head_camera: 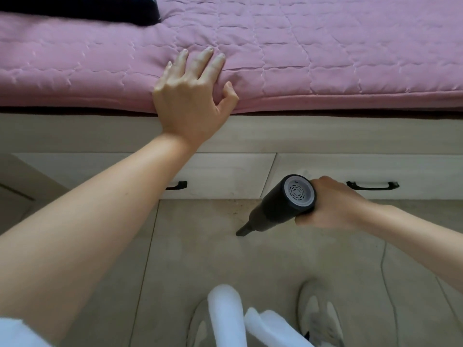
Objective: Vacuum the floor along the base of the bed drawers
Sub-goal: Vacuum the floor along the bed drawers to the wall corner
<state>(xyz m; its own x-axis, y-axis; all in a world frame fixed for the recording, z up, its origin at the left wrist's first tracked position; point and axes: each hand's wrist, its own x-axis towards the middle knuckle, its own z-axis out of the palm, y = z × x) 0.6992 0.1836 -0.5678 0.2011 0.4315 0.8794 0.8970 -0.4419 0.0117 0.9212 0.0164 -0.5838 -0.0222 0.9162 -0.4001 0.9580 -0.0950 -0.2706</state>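
Note:
My right hand (pixel 330 204) grips a black handheld vacuum (pixel 283 204) by its rear body. Its narrow nozzle (pixel 244 230) points down and left, close to the tiled floor (pixel 275 259) a short way in front of the drawers. My left hand (pixel 193 91) rests flat on the edge of the pink quilted mattress (pixel 325 58), fingers spread. Two pale wooden bed drawers (pixel 225 176) with black handles (pixel 373 185) run below the mattress. A dusty patch (pixel 233 209) lies on the floor at the drawer base.
My feet in grey slippers (pixel 318 314) stand on the floor near the bottom edge. A thin cable (pixel 385 279) trails across the tiles at the right. A black object (pixel 100 8) lies on the mattress at the top left.

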